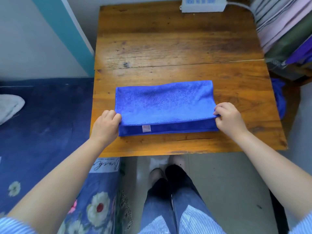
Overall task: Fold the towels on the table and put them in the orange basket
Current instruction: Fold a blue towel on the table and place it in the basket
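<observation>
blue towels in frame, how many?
2. One blue towel lies on the table, its top layer pinched by the left hand and right hand. A second blue cloth hangs off the table's right edge, partly hidden; more may be out of view.

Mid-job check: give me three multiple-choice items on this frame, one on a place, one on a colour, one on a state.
1. Where is the power strip?
A. table's far edge
B. on the floor
C. on the bed

2. What colour is the towel on the table?
A. white
B. blue
C. orange

3. What are the hands doing?
A. resting flat
B. hanging idle
C. pinching the towel's upper layer

Answers: 1 A, it lies at the far edge; 2 B, the cloth is blue; 3 C, left hand and right hand pinch the folded-over layer at its near corners.
</observation>
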